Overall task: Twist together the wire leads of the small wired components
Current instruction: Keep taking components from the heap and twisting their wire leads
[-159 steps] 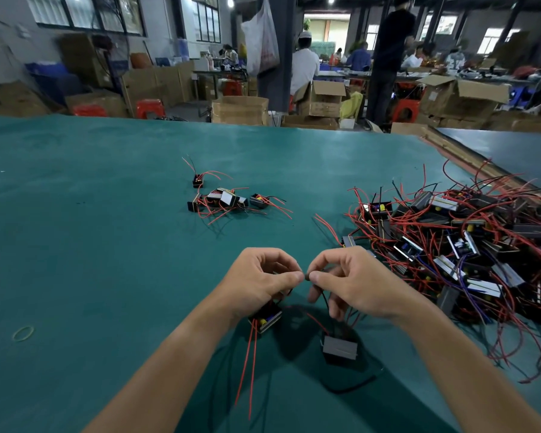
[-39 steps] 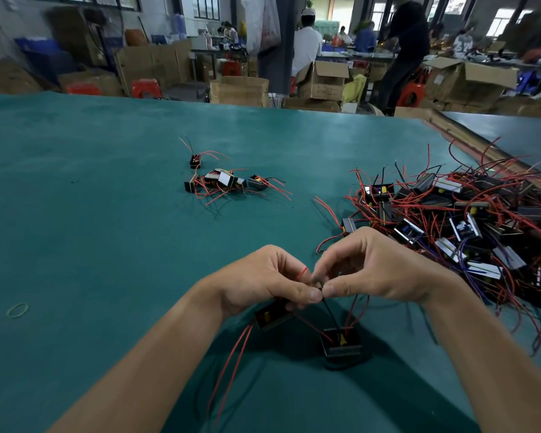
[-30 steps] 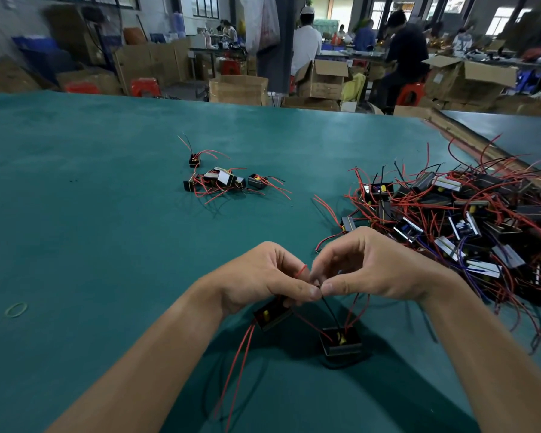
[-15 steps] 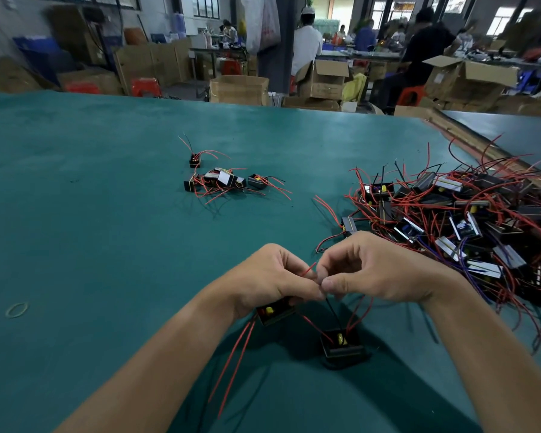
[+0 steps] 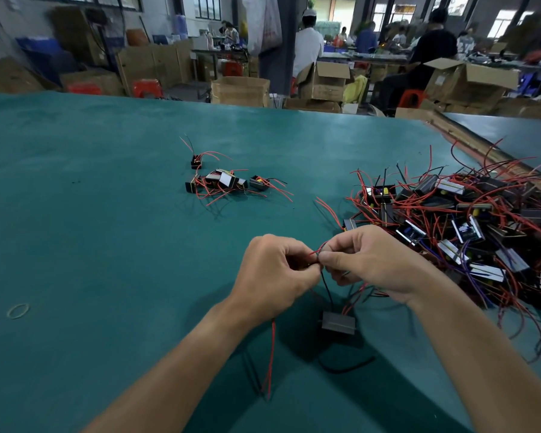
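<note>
Left hand [image 5: 275, 273] and right hand [image 5: 372, 260] pinch thin red and black wire leads [image 5: 317, 253]; small grey box component [image 5: 338, 322] below. Tangled heap of wired components [image 5: 466, 220] borders right; teal table mat [image 5: 107, 245] stretches wide leftward.

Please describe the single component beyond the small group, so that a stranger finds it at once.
On the green table, left of the big pile, lies a small group of components. Just behind its left end stands the single component, apart from the rest, with two thin leads pointing up.
</note>
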